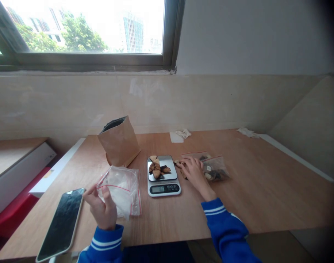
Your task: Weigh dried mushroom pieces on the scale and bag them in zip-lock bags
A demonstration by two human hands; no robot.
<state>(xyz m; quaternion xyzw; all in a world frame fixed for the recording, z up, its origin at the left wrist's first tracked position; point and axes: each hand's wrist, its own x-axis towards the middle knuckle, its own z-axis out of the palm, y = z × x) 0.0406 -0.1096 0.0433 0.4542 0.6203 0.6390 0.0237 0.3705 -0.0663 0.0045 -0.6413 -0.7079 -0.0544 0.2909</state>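
Note:
My left hand (101,208) is raised and pinches the edge of a clear zip bag (123,191) with a red seal, which lies on the table. My right hand (194,174) rests over dried brown pieces (180,165) beside a digital kitchen scale (164,187). Whether its fingers grip a piece I cannot tell. Just past those fingers lies a zip bag of dark dried pieces (214,168). More dark, broken pieces (156,168) sit on the scale's metal plate.
A brown paper bag (119,142) with a black lining stands behind the clear bag. A smartphone (61,219) lies at the near left of the wooden table (265,190). Crumpled white tissue (181,135) lies by the wall, under a window.

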